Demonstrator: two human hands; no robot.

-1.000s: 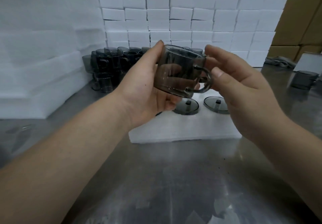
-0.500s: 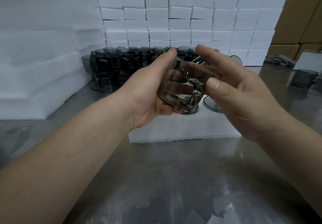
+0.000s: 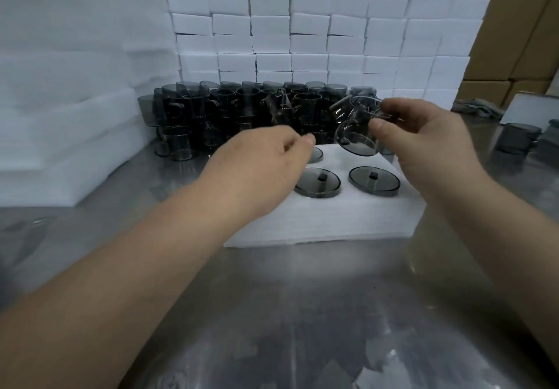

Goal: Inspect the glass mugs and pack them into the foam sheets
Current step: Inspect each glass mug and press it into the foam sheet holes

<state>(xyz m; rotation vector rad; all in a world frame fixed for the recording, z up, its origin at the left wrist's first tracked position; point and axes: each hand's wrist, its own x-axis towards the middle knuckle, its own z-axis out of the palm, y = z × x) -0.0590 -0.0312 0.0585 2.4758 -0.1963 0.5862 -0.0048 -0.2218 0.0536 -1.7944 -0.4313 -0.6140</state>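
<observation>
Smoky grey glass is catching the light as the glass mug (image 3: 355, 137) is being held tilted in the air, its base dropping toward the far right corner of the foam sheet (image 3: 317, 222). The right hand (image 3: 423, 143) alone is gripping it now, thumb pressing on the near wall and fingers curling over the rim. Half a second ago both hands were cradling this mug closer in; since then the left hand (image 3: 266, 167) has let go and is hovering low over the sheet's left side, fingers loosely curled and holding nothing, while the mug has travelled rightward and away. The foam sheet is lying flat on the steel table (image 3: 302, 313), with packed mugs (image 3: 317, 182) sitting sunk in its holes just below the hands. Behind it a cluster of mugs (image 3: 223, 110) is standing crowded together, backed by a wall of foam blocks (image 3: 311, 25). A stack of foam sheets (image 3: 66, 122) is rising on the left, and cardboard boxes (image 3: 526, 31) are standing on the right.
</observation>
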